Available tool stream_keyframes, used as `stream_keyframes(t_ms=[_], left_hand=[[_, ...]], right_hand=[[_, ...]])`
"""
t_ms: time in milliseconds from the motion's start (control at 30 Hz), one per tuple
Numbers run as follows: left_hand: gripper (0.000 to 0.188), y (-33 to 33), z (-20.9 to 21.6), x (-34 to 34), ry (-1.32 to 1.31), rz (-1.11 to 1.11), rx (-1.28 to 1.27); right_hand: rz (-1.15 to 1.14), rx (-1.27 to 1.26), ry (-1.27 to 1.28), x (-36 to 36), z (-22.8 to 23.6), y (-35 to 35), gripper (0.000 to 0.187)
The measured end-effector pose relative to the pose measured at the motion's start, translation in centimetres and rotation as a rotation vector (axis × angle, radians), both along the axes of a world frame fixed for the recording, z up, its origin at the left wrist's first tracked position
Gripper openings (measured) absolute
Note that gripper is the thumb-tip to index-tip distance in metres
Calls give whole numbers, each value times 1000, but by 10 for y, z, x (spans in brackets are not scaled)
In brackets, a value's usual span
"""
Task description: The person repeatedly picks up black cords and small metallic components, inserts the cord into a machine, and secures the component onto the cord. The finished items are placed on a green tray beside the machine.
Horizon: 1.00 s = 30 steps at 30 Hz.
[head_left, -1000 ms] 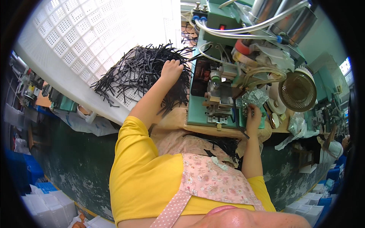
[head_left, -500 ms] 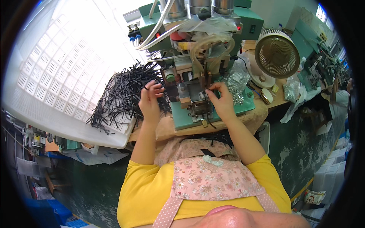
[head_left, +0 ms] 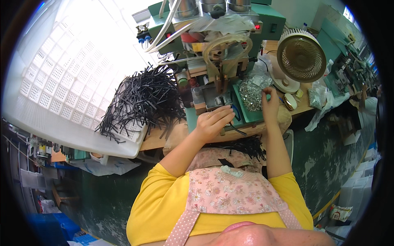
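My left hand [head_left: 213, 122] is at the front of a green bench press [head_left: 221, 80], fingers stretched together and pressed on a black strip [head_left: 237, 130] whose loose end hangs out toward me. The strip's other end is hidden by my fingers and the press's front block [head_left: 212, 98]. My right hand [head_left: 270, 107] is closed at the right edge of a green tray [head_left: 248, 116] holding a heap of small shiny metal parts [head_left: 251, 94]. A small green piece [head_left: 268, 97] shows at its fingertips; whether they grip it or only touch it is unclear.
A large pile of black strips [head_left: 143, 96] lies left of the press, on a white perforated crate [head_left: 53, 94]. More strips [head_left: 242, 147] rest by my lap. Right of the tray stand a round fan [head_left: 301, 59] and a small white-and-gold object [head_left: 290, 101].
My left hand has moved right from beside the strip pile to the press front. My right hand has left the press and moved right to the tray's edge. The green tray now shows more fully.
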<state>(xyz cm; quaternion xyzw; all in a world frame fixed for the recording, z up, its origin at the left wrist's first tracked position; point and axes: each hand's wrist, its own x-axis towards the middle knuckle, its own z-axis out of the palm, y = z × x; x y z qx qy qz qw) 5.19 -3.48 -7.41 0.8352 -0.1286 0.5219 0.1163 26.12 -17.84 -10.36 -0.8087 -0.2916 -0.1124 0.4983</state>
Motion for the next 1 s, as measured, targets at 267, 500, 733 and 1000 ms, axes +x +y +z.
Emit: stream_keyframes(t_ms=[267, 500, 733, 1000], left_hand=[[29, -4, -6, 1, -44, 17, -42], [38, 21, -30, -48, 21, 278, -113], [15, 89, -91, -101, 619, 872, -13], [7, 105, -68, -95, 334, 764, -409]], right_hand=[[98, -403, -481, -1, -50, 12, 18], [89, -235, -464, 3, -57, 11, 14], [126, -134, -392, 2, -60, 11, 15], [129, -134, -386, 0, -53, 9, 11]])
